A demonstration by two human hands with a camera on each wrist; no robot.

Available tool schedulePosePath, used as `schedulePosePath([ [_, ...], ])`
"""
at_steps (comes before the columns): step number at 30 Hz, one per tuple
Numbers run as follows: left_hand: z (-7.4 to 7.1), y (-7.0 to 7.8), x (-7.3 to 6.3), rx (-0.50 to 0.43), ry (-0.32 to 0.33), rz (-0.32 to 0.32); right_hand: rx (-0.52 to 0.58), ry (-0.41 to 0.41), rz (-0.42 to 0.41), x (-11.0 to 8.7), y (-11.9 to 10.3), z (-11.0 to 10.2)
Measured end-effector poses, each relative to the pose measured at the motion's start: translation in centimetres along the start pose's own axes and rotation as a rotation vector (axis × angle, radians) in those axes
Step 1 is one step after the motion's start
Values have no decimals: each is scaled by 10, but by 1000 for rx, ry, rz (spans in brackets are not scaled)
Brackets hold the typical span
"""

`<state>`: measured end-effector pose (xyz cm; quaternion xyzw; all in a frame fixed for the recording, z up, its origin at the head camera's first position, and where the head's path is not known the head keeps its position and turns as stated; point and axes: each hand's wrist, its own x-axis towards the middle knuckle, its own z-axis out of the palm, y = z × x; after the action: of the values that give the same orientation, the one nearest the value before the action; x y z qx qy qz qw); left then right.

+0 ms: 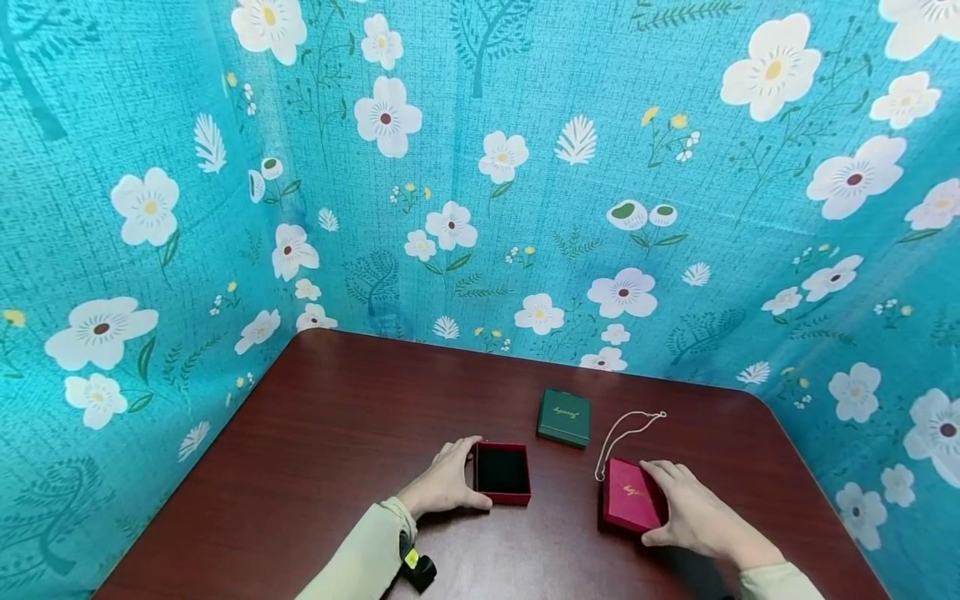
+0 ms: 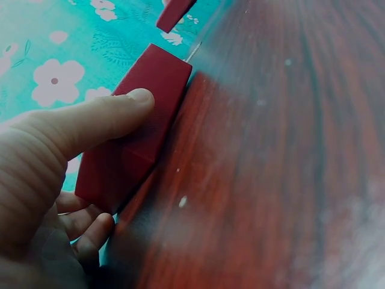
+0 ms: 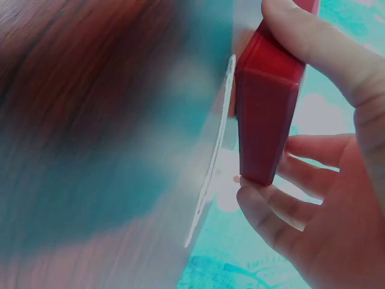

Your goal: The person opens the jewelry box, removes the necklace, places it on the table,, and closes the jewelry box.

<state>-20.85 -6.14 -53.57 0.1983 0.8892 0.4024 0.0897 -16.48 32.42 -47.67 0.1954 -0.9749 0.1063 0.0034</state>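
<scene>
My left hand (image 1: 446, 481) grips a red square jewelry box base (image 1: 512, 499) with a black lining, its open side up. In the left wrist view, the thumb presses one outer wall of the box base (image 2: 157, 75) and the fingers curl at the opposite side. My right hand (image 1: 699, 510) holds a red box lid (image 1: 628, 498) with gold script on top, thumb on the near edge and fingers on the far edge. The lid tilts slightly. Beside it, a thin silver necklace (image 3: 218, 144) lies in a narrow loop on the table.
A dark green box (image 1: 564, 419) with gold lettering sits on the table behind the red pieces. The dark reddish-brown wooden table (image 1: 360, 400) has rounded back corners. Blue flowered cloth (image 1: 465, 275) hangs behind it and at both sides.
</scene>
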Motion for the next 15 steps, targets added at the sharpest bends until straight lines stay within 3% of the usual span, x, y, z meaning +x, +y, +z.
schedulePosePath([
  [15,0,-1,1,30,-5,16,20,4,-28,21,-34,-5],
])
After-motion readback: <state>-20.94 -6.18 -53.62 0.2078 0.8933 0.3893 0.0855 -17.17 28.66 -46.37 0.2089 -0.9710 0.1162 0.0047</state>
